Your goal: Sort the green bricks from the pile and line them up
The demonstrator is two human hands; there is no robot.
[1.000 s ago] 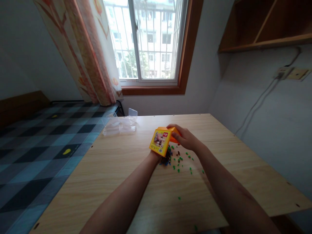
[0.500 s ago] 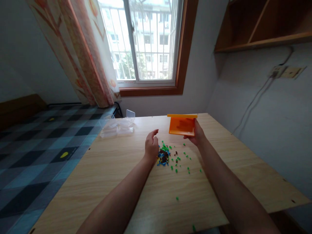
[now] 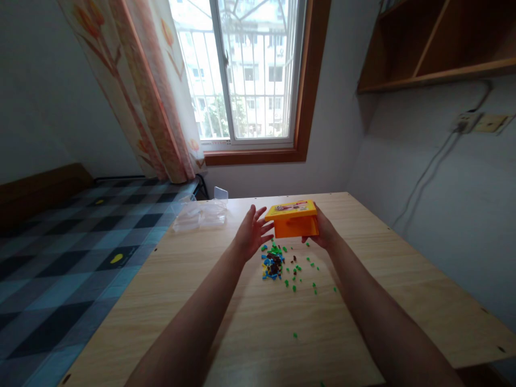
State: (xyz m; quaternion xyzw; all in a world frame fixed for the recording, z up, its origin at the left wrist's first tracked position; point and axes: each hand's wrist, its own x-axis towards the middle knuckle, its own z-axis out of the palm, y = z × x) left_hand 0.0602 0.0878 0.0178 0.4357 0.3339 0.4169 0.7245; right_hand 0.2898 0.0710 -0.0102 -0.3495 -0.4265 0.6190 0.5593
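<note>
My right hand point(image 3: 322, 232) grips an orange plastic box point(image 3: 294, 219) by its right side and holds it above the wooden table point(image 3: 258, 322), its yellow printed lid facing up. My left hand point(image 3: 252, 232) is open, fingers spread, just left of the box and almost touching it. Below the box lies a small heap of tiny building pieces point(image 3: 273, 263), blue, brown and green. More green pieces point(image 3: 312, 269) are scattered to the right and toward me.
Clear plastic bags point(image 3: 199, 214) lie at the table's far left corner. A bed with a checked blue cover point(image 3: 60, 258) stands left of the table. A window point(image 3: 245, 75) with a curtain point(image 3: 137, 91) is behind, a wooden shelf point(image 3: 435, 48) at upper right.
My right hand has turned the box from open side facing me to lid up and brought it closer. My left hand has lifted off the pile and opened beside the box.
</note>
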